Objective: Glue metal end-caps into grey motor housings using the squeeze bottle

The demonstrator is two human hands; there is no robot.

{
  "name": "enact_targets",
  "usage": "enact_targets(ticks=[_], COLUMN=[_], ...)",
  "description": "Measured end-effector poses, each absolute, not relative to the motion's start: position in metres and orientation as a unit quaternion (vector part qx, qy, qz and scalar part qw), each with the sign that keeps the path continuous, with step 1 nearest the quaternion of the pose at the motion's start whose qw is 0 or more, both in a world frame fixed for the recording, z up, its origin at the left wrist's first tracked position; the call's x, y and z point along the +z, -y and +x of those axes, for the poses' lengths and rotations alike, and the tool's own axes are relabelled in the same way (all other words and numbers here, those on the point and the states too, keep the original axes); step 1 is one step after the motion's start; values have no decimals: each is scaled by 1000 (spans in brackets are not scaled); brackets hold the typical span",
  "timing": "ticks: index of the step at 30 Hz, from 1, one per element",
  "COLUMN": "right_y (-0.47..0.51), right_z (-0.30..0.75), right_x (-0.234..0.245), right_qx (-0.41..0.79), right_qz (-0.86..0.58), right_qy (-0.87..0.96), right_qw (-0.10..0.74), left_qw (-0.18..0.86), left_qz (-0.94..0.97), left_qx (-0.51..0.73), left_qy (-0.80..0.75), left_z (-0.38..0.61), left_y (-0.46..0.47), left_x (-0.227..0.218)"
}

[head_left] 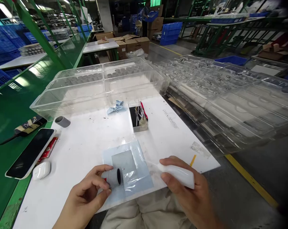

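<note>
My left hand (pixel 90 190) grips a short grey cylinder (pixel 112 177) between thumb and fingers, its dark open end facing right. A bit of red shows on the cylinder near my fingertips. In my right hand (pixel 187 187) is a white squeeze bottle (pixel 178 175), tilted with its thin pale nozzle pointing left toward the cylinder. The nozzle tip and the cylinder are apart. Beneath them a light blue sheet (pixel 144 178) under clear plastic lies on the white tabletop (pixel 82 149), with a greyish square in its middle.
A small box (pixel 140 128) holds thin tools beside a red pen (pixel 144 110). Crumpled blue paper (pixel 115 108) lies nearby. At left are another grey cylinder (pixel 62 121), a phone (pixel 30 152) and a white earbud case (pixel 41 170). Clear trays (pixel 70 98) stand behind; more trays (pixel 244 108) are stacked right.
</note>
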State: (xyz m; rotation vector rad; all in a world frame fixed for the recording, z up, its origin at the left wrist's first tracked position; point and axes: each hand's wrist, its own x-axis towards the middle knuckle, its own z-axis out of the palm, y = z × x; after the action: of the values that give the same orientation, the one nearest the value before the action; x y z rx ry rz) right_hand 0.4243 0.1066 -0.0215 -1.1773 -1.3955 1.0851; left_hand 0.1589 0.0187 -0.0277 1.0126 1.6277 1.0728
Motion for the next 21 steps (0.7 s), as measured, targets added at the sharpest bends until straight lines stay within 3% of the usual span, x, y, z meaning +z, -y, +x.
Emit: enact_targets(ticks=[5,10,15,21], right_y=[-108,-111,-111,-112], right_z=[415,407,411,411], right_x=[-37,-46,-51,-41], right_qx=[440,427,450,493], right_qz=[-425,-392,-416,-521], right_qy=[597,623,594,504], right_qw=[520,525,521,481], left_qw=[502,458,453,206], left_qz=[327,349,371,548], left_qx=[450,388,417,331], left_qy=[-663,-720,-695,-740], left_z=[159,143,144,147], left_y=[-12,-9,-6,-15], left_x=[-20,-19,-30,-23])
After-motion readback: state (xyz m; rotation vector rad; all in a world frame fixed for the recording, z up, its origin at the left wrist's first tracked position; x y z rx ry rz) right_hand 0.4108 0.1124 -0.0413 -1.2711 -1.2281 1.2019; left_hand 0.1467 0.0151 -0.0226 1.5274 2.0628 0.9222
